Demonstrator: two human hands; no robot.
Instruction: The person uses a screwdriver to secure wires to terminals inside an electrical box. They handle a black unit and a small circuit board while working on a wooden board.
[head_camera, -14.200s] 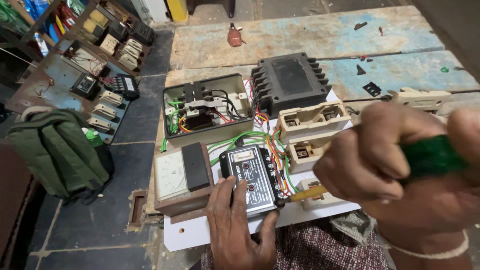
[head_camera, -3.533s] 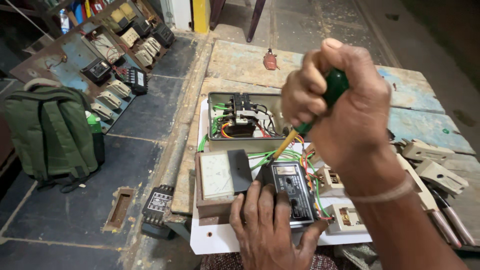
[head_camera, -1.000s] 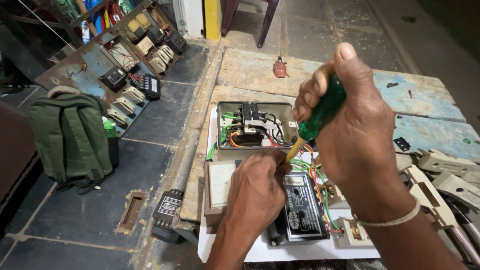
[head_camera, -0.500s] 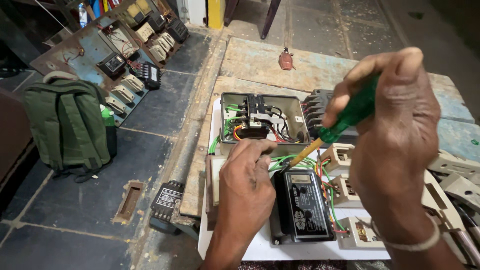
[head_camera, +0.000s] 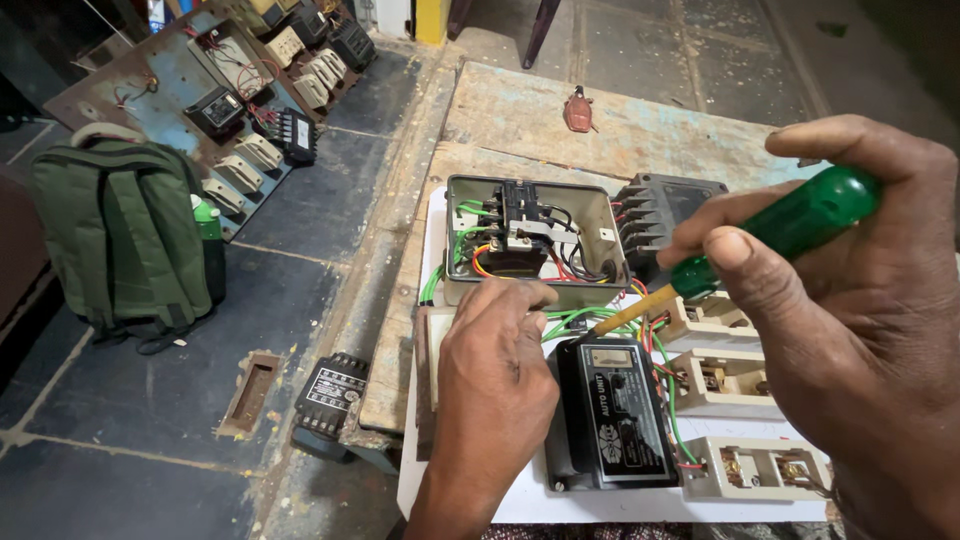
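My right hand (head_camera: 860, 330) grips a green-handled screwdriver (head_camera: 790, 230); its shaft slants down-left and its tip sits among green wires just above a black rectangular unit (head_camera: 612, 415). My left hand (head_camera: 495, 380) rests palm-down on the white board (head_camera: 530, 505), beside that black unit, fingertips touching the front wall of an open grey metal box (head_camera: 590, 215) holding a contactor and coloured wires. Cream switch blocks (head_camera: 755, 470) lie to the right of the black unit, partly under my right hand.
A black finned housing (head_camera: 655, 205) stands behind the box. A small red object (head_camera: 578, 110) lies on the worn wooden bench. On the floor are a green backpack (head_camera: 120, 235), a panel with mounted switchgear (head_camera: 250, 100), a black module (head_camera: 330, 390) and a wooden piece (head_camera: 250, 392).
My left hand slid off the black unit to its left side. My right hand pulled back to the right with the screwdriver, its tip staying among the green wires.
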